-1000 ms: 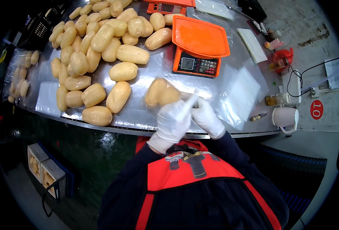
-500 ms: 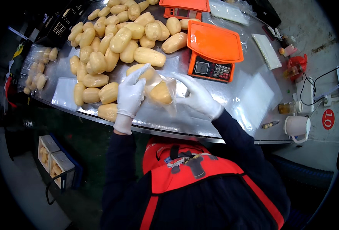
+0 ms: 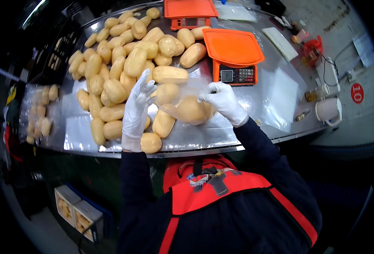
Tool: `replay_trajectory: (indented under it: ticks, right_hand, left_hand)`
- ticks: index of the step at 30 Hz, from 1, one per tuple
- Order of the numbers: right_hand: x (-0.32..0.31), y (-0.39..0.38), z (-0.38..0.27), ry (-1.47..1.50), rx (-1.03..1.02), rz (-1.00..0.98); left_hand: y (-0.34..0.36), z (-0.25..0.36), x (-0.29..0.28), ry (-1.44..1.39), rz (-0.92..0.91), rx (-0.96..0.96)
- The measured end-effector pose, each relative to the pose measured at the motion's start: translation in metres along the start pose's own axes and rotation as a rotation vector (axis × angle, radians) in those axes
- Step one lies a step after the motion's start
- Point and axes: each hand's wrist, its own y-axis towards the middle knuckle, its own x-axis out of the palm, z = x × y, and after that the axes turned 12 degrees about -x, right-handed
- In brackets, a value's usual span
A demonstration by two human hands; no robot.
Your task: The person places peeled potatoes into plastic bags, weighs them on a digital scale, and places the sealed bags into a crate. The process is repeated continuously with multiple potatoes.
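Observation:
My white-gloved left hand (image 3: 137, 110) is raised beside the pale, peeled oblong vegetables (image 3: 135, 61), fingers stretched upward at the left of a clear plastic bag (image 3: 193, 110) holding several pieces. My gloved right hand (image 3: 225, 103) pinches that bag near its upper right. Loose pieces lie just behind and below the bag on the steel table (image 3: 212, 135).
Two orange scales (image 3: 231, 46) stand at the back. Flat bags (image 3: 280, 99) lie at the right, near a pale kettle (image 3: 326, 111) and a jar (image 3: 311, 95). Filled bags (image 3: 43, 114) and a black crate (image 3: 51, 55) sit left. Pale crates (image 3: 83, 218) are below.
My hands, together near the front edge earlier, moved apart and upward. My left hand went left, and its fingers straightened. The bag was lifted and opened out between them.

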Motion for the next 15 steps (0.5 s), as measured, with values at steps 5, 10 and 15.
replay_trajectory:
  ticks: [5, 10, 15]
  right_hand:
    - [-0.015, -0.038, -0.027, 0.23, 0.117, 0.146]
    - [-0.039, -0.089, -0.058, 0.301, 0.125, 0.286]
    - [-0.061, -0.165, -0.04, 0.12, -0.091, 0.477]
  left_hand:
    - [0.022, -0.027, 0.025, 0.185, -0.273, -0.168]
    - [0.059, -0.071, 0.067, 0.31, -0.381, -0.247]
    - [0.044, -0.116, 0.128, 0.343, -0.413, -0.255]
